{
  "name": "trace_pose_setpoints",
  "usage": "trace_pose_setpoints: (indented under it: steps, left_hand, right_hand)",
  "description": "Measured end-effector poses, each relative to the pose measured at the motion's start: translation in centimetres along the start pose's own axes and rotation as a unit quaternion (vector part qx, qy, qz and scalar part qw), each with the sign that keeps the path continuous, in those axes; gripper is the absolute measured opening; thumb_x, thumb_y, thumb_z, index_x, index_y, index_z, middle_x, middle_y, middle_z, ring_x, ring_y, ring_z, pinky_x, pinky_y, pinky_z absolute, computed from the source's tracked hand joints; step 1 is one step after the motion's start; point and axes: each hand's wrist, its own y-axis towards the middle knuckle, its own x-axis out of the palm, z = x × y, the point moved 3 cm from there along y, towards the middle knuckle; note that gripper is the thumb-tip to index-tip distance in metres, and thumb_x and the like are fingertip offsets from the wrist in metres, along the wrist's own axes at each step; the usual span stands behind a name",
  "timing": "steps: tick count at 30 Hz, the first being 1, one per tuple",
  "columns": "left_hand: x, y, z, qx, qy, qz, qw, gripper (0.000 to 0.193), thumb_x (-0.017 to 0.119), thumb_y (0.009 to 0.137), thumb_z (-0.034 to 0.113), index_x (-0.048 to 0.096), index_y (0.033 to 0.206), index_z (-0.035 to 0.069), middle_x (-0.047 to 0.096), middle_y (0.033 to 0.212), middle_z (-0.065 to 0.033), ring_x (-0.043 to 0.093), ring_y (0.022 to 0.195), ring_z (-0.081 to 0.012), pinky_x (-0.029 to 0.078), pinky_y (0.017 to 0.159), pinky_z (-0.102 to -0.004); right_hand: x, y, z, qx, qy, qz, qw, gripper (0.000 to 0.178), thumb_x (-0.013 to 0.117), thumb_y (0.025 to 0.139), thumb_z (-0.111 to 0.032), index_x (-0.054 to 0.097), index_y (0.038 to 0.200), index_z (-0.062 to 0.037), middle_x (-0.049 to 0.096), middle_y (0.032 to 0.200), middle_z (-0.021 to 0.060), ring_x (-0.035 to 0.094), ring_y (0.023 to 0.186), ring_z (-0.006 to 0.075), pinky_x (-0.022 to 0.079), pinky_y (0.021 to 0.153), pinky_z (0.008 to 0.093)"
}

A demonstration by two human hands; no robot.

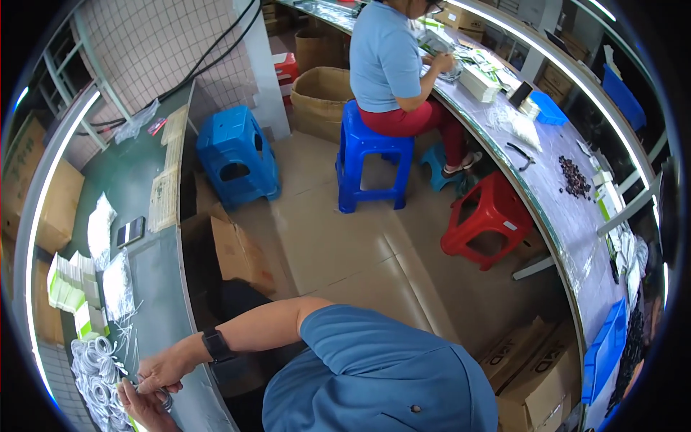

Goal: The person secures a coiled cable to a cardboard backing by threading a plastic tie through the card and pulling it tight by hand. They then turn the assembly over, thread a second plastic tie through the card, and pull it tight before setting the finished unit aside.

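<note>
1. Where the two hands are brought together at the lower left, the right hand (pixel 162 369) is seen above the left hand (pixel 147 412). The right hand's fingers are bent and drawn close together; whether anything is gripped by them cannot be told through the blur. The left hand's fingers are partly extended and partly covered; how firmly they are closed cannot be told either.
2. A grey cable coil (pixel 168 400) is partly shown just beside both hands, its far side being hidden by them.
3. A black watch (pixel 217 344) is worn on the right wrist, and the shoulder is covered by a blue shirt (pixel 381 367).
4. Just left of the hands, a heap of coiled cables (pixel 97 371) is spread over the workbench (pixel 162 288), with loose white ties (pixel 129 335) strewn near it.
5. Beyond the heap, white-and-green boxes (pixel 68 281) are stacked, and two clear bags, a closer bag (pixel 117 284) and a farther bag (pixel 101 227), are laid beside a dark flat device (pixel 131 232).
6. Across the aisle, a blue tray (pixel 604 349) is set on the second bench (pixel 536 194), near which a red stool (pixel 493 219) is placed.
7. Farther along, small dark pieces (pixel 574 178) are scattered on that bench, and a blue stool (pixel 349 173) is occupied by a co-worker (pixel 385 61), whose hands are held over the bench.
</note>
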Motion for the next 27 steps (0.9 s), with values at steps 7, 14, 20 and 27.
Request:
trace_pose_setpoints:
  steps: [7,14,20,27]
  left_hand:
    - [0.8,-4.0,6.7,0.337,0.287,0.180,0.879,0.048,0.058,0.104,0.011,0.046,0.148,-0.001,0.058,0.140,-0.0144,0.056,0.128,-0.0222,0.043,0.109,-0.0370]
    - [4.1,-11.4,4.9,-0.059,-0.005,-0.059,0.997,0.028,0.056,0.104,0.016,0.062,0.127,0.001,0.065,0.112,-0.0080,0.062,0.091,-0.0113,0.049,0.071,-0.0238]
    - [0.1,-7.0,1.8,-0.003,-0.179,0.027,0.984,0.042,0.056,0.104,0.010,0.049,0.144,-0.002,0.064,0.120,-0.0072,0.064,0.095,-0.0125,0.052,0.075,-0.0254]
    - [-1.2,-3.9,2.3,0.134,-0.186,0.072,0.971,0.037,0.057,0.106,0.016,0.054,0.137,-0.004,0.064,0.123,-0.0098,0.063,0.101,-0.0143,0.054,0.083,-0.0319]
  right_hand:
    - [-3.2,2.1,-2.4,-0.047,0.012,0.064,0.997,0.032,0.050,0.107,-0.033,0.061,0.096,-0.0051,0.057,0.083,0.0015,0.054,0.064,0.0097,0.047,0.056,0.0253]
    - [0.0,4.2,-4.6,0.011,0.113,0.031,0.993,0.046,0.044,0.112,-0.042,0.061,0.108,0.0005,0.059,0.088,0.0040,0.051,0.059,0.0065,0.042,0.051,0.0214]
    - [2.2,7.7,-1.8,0.052,0.167,-0.030,0.984,0.038,0.048,0.112,-0.036,0.060,0.113,0.0004,0.060,0.089,0.0050,0.051,0.059,0.0065,0.042,0.052,0.0213]
    - [3.1,10.8,2.0,0.119,0.301,-0.013,0.946,0.027,0.058,0.108,-0.027,0.059,0.117,-0.0014,0.062,0.090,0.0027,0.052,0.059,0.0054,0.043,0.052,0.0218]
